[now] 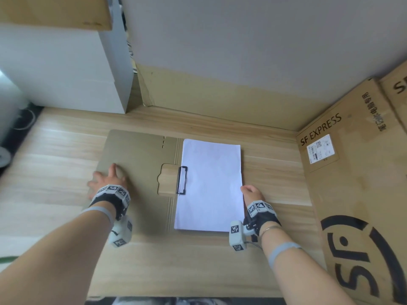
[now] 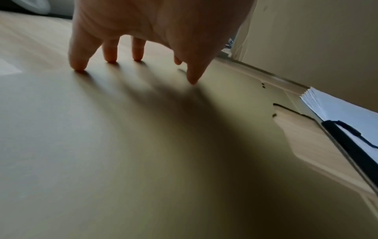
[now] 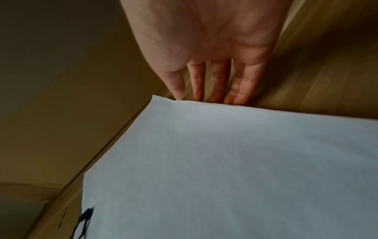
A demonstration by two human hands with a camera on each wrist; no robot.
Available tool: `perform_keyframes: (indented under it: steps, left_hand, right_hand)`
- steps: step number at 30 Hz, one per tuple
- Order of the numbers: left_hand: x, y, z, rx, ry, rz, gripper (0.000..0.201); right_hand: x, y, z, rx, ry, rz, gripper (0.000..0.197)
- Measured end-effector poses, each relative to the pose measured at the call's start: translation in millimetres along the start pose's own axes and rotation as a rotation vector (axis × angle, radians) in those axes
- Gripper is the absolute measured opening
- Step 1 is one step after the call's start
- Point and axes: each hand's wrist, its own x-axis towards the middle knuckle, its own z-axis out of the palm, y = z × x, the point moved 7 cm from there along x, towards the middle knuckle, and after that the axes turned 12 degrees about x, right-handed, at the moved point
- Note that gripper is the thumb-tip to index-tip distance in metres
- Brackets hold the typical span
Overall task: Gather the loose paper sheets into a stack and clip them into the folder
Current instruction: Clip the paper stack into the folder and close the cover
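Observation:
An open kraft folder (image 1: 136, 155) lies flat on the wooden table (image 1: 55, 161). A stack of white paper sheets (image 1: 211, 183) lies on its right half, with a black clip (image 1: 182, 180) at the stack's left edge. My left hand (image 1: 108, 181) rests on the left flap, fingers spread and fingertips (image 2: 78, 64) touching the flap (image 2: 143, 145). My right hand (image 1: 251, 192) is at the stack's right edge. Its fingers (image 3: 218, 77) are straight against the paper (image 3: 225, 161), their tips hidden behind the slightly raised edge, and the thumb touches that edge. The left wrist view shows the stack (image 2: 337, 110) and clip (image 2: 347, 137) at the right.
A large SF EXPRESS cardboard box (image 1: 352, 172) stands along the right side of the table. A white box (image 1: 66, 73) sits at the back left. A grey and brown cardboard panel (image 1: 220, 95) closes off the back. Bare table lies in front of the folder.

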Motion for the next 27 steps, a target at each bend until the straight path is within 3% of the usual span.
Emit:
perform_keyframes:
  steps: [5, 10, 15, 18, 21, 24, 27]
  left_hand:
    - [4, -11, -11, -0.003, -0.018, -0.037, 0.054]
    - [7, -27, -46, 0.044, -0.113, 0.037, 0.062]
    - [-12, -15, -111, 0.059, -0.112, 0.319, 0.039]
    - [-46, 3, -152, 0.127, -0.072, 0.401, 0.036]
    - [-92, 39, -187, 0.135, -0.039, 0.595, 0.028]
    - [-135, 84, -197, 0.043, -0.072, 0.814, 0.017]
    - [-175, 140, -185, 0.000, -0.062, 1.016, 0.018]
  right_hand:
    - [0, 3, 2, 0.034, 0.001, 0.017, 0.030]
    - [-1, 3, 2, 0.028, 0.014, 0.005, 0.031]
    - [0, 1, 1, 0.010, 0.010, -0.005, 0.033]
    - [0, 1, 1, 0.027, 0.010, -0.007, 0.032]
    - [0, 4, 1, 0.062, -0.005, 0.014, 0.029]
    - [4, 9, 3, 0.108, -0.034, 0.021, 0.034]
    - [13, 20, -1, 0.208, -0.092, 0.062, 0.040]
